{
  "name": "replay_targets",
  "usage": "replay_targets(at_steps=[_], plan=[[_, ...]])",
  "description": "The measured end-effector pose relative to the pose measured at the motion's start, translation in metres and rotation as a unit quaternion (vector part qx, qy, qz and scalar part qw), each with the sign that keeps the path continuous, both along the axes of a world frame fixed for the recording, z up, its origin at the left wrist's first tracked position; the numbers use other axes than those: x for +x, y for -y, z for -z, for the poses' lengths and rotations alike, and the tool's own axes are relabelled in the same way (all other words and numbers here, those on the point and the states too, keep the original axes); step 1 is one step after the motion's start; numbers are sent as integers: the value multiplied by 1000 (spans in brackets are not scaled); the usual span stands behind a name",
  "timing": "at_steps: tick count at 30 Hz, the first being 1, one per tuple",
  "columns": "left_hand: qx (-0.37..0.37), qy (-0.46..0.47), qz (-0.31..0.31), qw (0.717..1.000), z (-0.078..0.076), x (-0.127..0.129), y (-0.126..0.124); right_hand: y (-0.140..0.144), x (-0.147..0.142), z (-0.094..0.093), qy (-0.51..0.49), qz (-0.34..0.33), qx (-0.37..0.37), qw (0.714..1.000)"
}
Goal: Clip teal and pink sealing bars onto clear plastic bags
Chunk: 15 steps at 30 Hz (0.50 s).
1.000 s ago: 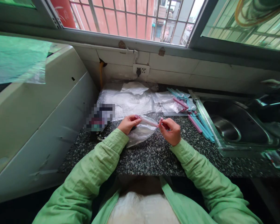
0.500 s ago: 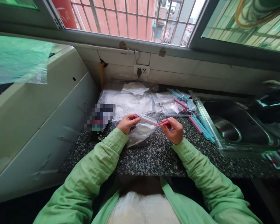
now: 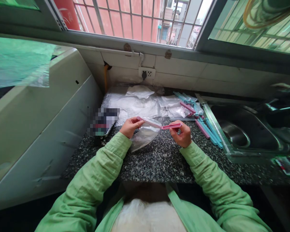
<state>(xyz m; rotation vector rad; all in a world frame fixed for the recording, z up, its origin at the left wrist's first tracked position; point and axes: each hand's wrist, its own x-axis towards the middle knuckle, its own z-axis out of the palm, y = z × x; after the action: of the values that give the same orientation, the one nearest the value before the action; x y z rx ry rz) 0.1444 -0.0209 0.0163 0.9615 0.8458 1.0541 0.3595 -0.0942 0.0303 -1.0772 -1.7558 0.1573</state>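
Note:
An opened pink bag clip (image 3: 171, 126) stretches between my hands over the counter, its two arms hinged near the middle. My left hand (image 3: 130, 127) is closed, pinching the round end of one arm together with the top edge of a clear plastic bag (image 3: 143, 138). That arm lies along the bag's mouth, and the bag hangs below it. The other arm, its grooved side showing, is held by my closed right hand (image 3: 182, 134) between thumb and fingers. This arm points right, away from the bag.
Clear plastic bags (image 3: 137, 104) lie piled at the back of the speckled counter (image 3: 154, 164). Pink and blue clips (image 3: 209, 130) lie beside the sink (image 3: 256, 122), which holds a metal bowl (image 3: 234, 133). A blurred-out item (image 3: 102, 122) is left of my left hand. A wall socket (image 3: 147, 73) is behind.
My right hand has moved slightly right and turned the clip's free arm, so its groove now shows. My left hand has shifted a little left with the bag.

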Motion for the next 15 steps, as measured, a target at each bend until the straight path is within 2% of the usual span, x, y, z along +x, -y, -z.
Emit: replay_targets(at_steps=[9, 15], plan=[[-8, 26, -16, 999, -2, -2, -1, -2, 4, 2, -13, -2, -7, 1000], [-34, 46, -25, 998, -7, -3, 0, -3, 6, 1, -21, 21, 6, 1000]])
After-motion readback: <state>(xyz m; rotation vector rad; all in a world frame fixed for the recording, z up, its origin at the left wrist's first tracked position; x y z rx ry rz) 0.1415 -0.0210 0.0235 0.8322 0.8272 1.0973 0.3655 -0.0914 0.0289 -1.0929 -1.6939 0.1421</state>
